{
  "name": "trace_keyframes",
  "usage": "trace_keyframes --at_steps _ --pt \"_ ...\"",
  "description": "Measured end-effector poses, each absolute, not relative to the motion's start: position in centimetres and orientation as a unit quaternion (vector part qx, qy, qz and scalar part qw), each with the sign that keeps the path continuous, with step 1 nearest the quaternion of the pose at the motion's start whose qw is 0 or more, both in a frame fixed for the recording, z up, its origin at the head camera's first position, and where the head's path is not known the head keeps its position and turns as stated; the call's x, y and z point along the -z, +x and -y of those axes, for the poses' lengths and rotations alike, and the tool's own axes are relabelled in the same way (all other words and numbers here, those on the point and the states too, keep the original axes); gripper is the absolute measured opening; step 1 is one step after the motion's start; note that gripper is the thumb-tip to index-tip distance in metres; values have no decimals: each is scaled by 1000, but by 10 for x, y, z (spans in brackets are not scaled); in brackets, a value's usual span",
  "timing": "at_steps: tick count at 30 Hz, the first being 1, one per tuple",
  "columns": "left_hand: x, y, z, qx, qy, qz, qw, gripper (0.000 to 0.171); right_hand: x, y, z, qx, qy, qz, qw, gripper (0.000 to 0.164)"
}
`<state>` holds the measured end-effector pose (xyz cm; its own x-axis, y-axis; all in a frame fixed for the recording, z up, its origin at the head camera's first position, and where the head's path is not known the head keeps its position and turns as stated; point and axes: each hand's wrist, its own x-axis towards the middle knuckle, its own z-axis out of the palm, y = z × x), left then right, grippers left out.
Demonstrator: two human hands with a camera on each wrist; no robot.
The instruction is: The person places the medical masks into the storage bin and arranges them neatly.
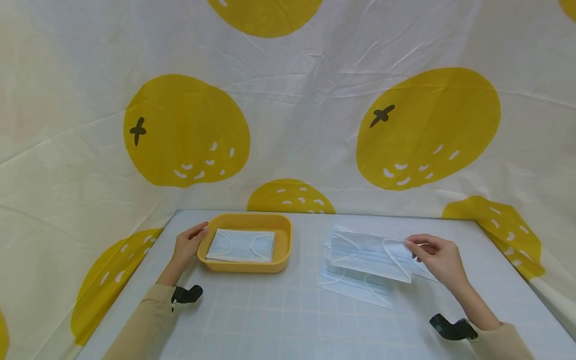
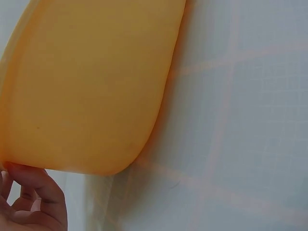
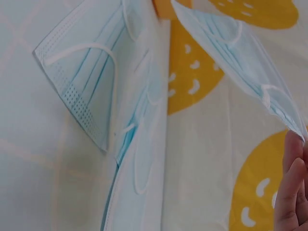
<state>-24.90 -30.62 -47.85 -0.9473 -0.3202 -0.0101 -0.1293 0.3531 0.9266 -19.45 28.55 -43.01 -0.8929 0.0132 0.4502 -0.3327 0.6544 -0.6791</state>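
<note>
My left hand [image 1: 187,246] pinches the left end of a yellow plastic tray [image 1: 245,268]; in the left wrist view curled fingers [image 2: 50,190] meet the tray's end. Inside the tray lie stacked light-blue face masks [image 1: 241,245] with white ear loops. On the right, thumb and fingers of my right hand [image 1: 438,257] pinch a face mask [image 1: 369,252] by its right edge. This mask is raised over several others on the table [image 1: 355,285], as the right wrist view shows with the held mask [image 3: 240,62] apart from the loose masks [image 3: 86,72].
The table [image 1: 288,320] has a pale cover with a faint grid. Behind it and at its sides hangs a white curtain [image 1: 306,135] with yellow fruit prints. Each wrist carries a small black camera, one on the left sleeve [image 1: 186,294] and one on the right [image 1: 452,327].
</note>
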Motion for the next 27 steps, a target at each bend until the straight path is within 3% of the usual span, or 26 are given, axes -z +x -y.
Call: trace_keyframes --at_steps 19,21,27 --pt "478 -250 305 558 144 814 75 48 429 -209 -239 -459 124 853 218 18" --pt "477 -249 305 557 146 814 74 48 443 -221 -242 -488 153 831 218 20" --pt "477 -248 306 555 146 815 75 48 428 -215 -221 -483 135 840 206 19"
